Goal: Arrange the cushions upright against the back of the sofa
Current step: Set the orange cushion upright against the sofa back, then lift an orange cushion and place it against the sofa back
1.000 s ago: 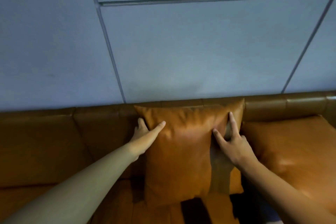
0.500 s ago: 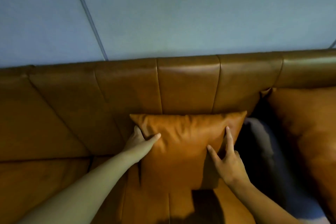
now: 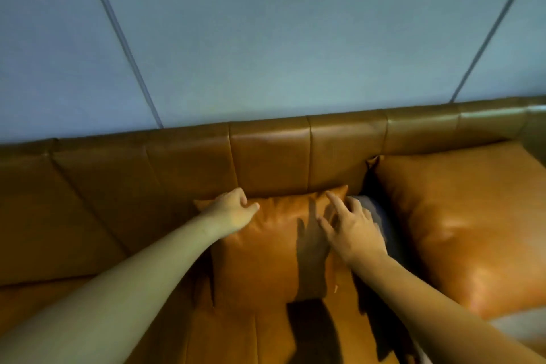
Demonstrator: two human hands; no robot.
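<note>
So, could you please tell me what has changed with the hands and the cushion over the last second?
The left hand moved from the small cushion's left side up to its top left corner. The right hand lifted slightly, fingers now spread over the top right corner. The cushion stayed upright against the sofa back; the large cushion did not move.

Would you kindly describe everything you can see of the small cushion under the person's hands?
The small cushion is roughly square, in tan, slightly glossy leather-look material with soft creases near its top edge. It stands on the seat and leans against the sofa back. The left hand rests on its upper left corner; the right hand lies open over its upper right part. A grey item sits just right of it.
</note>
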